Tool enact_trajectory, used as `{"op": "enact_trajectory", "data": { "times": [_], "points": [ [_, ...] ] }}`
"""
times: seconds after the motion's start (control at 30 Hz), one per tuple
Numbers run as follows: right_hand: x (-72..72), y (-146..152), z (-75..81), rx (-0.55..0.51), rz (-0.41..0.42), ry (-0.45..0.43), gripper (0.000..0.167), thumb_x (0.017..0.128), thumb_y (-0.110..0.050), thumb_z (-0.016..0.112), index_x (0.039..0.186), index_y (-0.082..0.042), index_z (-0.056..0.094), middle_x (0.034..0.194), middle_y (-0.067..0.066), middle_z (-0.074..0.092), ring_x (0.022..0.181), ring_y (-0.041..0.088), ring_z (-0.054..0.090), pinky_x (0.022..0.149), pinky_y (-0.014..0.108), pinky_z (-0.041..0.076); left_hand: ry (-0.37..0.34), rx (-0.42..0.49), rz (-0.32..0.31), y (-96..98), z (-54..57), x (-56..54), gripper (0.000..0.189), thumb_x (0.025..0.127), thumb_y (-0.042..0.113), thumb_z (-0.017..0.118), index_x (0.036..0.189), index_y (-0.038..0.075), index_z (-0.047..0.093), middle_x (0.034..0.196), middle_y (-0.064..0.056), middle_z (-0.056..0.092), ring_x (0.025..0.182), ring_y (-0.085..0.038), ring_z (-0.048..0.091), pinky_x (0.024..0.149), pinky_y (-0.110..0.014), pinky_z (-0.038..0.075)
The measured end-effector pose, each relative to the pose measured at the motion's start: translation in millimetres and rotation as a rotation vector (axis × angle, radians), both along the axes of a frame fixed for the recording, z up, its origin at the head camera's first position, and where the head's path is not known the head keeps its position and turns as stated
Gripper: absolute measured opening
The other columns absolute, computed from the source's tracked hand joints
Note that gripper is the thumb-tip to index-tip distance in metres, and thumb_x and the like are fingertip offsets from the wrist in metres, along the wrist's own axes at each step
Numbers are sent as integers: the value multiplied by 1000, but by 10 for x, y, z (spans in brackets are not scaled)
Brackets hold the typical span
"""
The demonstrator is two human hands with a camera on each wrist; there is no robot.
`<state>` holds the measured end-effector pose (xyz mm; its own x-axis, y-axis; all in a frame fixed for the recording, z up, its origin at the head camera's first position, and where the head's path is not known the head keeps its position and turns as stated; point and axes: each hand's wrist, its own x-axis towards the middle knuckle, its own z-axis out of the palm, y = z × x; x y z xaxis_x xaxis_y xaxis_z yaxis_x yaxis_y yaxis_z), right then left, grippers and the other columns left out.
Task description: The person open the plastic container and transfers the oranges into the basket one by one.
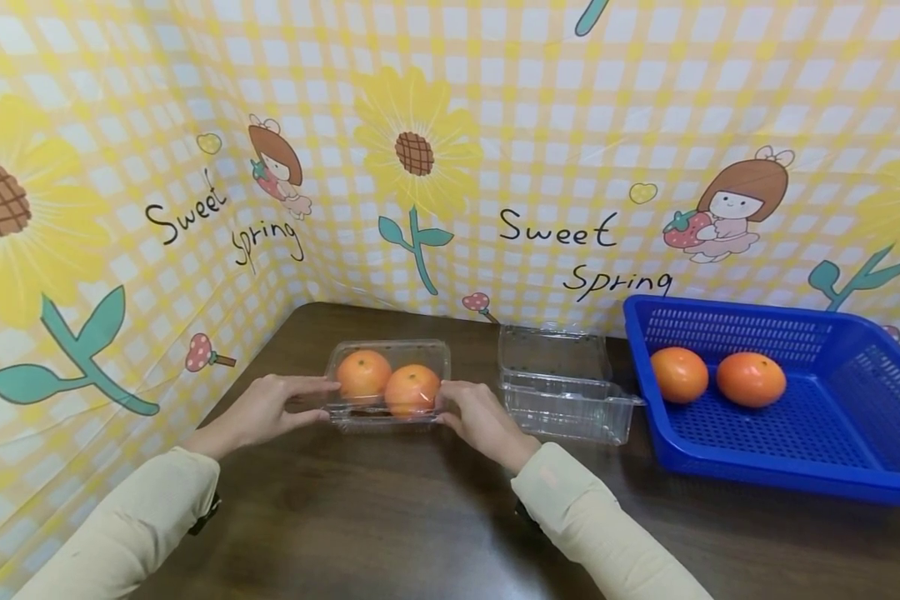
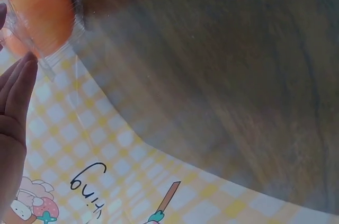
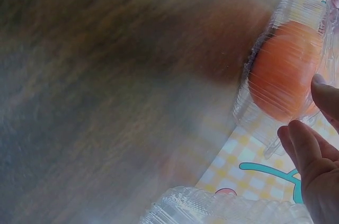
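Note:
A clear plastic clamshell box (image 1: 378, 423) stands on the brown table with two orange fruits inside, a left one (image 1: 363, 375) and a right one (image 1: 412, 390). Its lid lies over the fruit; whether it is latched I cannot tell. My left hand (image 1: 273, 408) holds the box's left side, fingers along the edge and thumb at the front corner. On the opposite side my right hand (image 1: 483, 421) grips the rim between fingers and thumb. Close-up, the right wrist view shows the right thumb and fingertips (image 3: 296, 128) at the ribbed plastic by a fruit (image 3: 283, 73).
To the right stands another clear plastic box (image 1: 566, 417) with its lid raised at the back. Beside it, a blue plastic basket (image 1: 795, 479) holds two more orange fruits, one (image 1: 678, 375) near its left wall and one (image 1: 752, 380) further right. Patterned cloth (image 1: 525, 125) hangs behind the table.

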<state>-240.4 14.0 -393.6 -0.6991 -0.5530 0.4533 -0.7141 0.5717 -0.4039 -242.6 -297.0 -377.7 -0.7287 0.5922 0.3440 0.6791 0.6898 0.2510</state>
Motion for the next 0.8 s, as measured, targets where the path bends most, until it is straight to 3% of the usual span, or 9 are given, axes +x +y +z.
{"op": "enact_trajectory", "data": {
  "times": [0.27, 0.8],
  "points": [
    [11, -19, -30, -3, 14, 19, 13, 73, -5, 71, 75, -10, 59, 80, -3, 60, 73, 9, 55, 67, 25, 47, -138, 45, -37, 9, -3, 25, 40, 78, 8, 67, 115, -1, 57, 110, -21, 58, 86, -25, 63, 69, -33, 52],
    [-9, 5, 2, -13, 25, 29, 14, 72, -4, 72, 75, -9, 59, 83, -1, 61, 76, 10, 56, 69, 26, 48, -32, 59, -74, 41, -42, -33, 35, 74, 4, 66, 108, 0, 60, 92, -11, 66, 77, -16, 64, 64, -28, 52]
  ]
}}
